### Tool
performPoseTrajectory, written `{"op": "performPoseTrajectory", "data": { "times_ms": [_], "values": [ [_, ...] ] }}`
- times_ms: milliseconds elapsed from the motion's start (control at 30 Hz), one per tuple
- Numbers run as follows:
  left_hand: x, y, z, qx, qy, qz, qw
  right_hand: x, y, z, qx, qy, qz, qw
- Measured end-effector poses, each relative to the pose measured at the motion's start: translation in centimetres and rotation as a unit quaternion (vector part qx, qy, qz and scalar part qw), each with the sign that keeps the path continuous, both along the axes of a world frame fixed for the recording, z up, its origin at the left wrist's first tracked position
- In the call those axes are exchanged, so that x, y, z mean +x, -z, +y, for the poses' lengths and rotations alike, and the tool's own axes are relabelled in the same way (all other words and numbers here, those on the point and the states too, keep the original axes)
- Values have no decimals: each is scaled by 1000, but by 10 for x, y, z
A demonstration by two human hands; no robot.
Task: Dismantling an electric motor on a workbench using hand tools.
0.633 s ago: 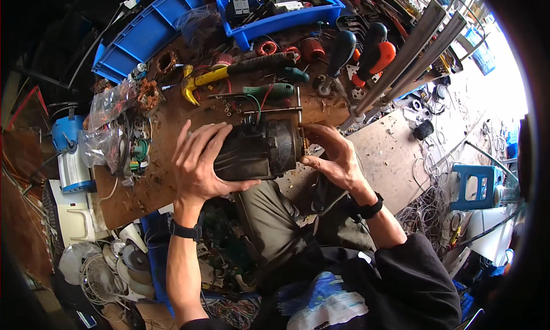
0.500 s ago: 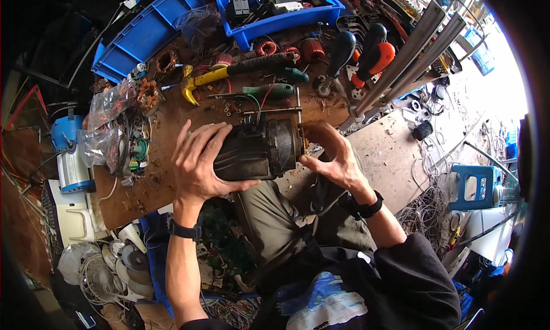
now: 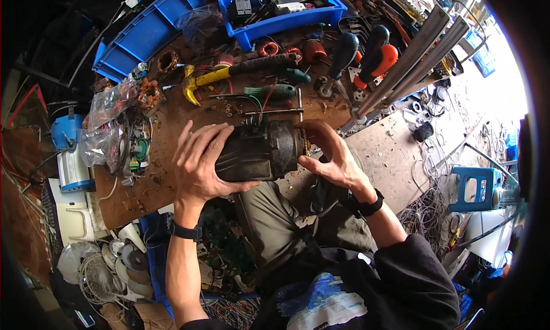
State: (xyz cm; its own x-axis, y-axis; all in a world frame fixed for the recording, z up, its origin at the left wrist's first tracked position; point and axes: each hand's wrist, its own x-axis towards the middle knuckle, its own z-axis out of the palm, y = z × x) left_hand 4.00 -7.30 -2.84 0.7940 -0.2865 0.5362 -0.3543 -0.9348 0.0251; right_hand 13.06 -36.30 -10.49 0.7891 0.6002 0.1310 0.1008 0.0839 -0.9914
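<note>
A dark, grimy cylindrical motor (image 3: 255,152) lies sideways between my hands over the front of the brown workboard (image 3: 132,198). My left hand (image 3: 200,161) grips its left end, fingers curved over the top and thumb along the lower side. My right hand (image 3: 332,158) is curled around the right end, where a narrow brassy part (image 3: 305,140) shows; its fingertips are partly hidden. Green and red wires rise behind the motor. Just beyond lie a metal T-handle (image 3: 299,101), a green-handled screwdriver (image 3: 269,91) and a yellow claw hammer (image 3: 203,78).
Blue bins (image 3: 140,29) stand at the back. Several screwdrivers (image 3: 344,52) and long metal tubes (image 3: 409,55) are at back right, a teal stool (image 3: 475,187) at right. Plastic bags (image 3: 112,109) and a silver-and-blue machine (image 3: 71,158) are on the left, cable tangles (image 3: 424,215) at lower right.
The view has shifted very slightly. My hands and the motor keep nearly the same position and grip.
</note>
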Motion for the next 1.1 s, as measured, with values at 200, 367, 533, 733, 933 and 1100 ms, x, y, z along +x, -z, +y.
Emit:
{"op": "performPoseTrajectory", "data": {
  "times_ms": [200,367,533,733,933,1100],
  "values": [
    [-2,1,1,0,-5,1,1000,-1,-24,15,-35,90,-233,968],
    [-1,0,-1,-12,-6,-4,1000,-4,-42,32,-4,49,-249,967],
    [-2,1,1,-18,-3,-12,1000,-5,-42,38,-18,64,-285,956],
    [-3,2,3,-30,-4,-16,999,-8,-43,36,-31,45,-220,974],
    [-4,7,6,-45,-2,-27,999,-12,-49,33,-62,36,-191,979],
    [-5,9,7,-53,4,-40,998,-13,-44,31,-46,18,-171,984]
  ]
}}
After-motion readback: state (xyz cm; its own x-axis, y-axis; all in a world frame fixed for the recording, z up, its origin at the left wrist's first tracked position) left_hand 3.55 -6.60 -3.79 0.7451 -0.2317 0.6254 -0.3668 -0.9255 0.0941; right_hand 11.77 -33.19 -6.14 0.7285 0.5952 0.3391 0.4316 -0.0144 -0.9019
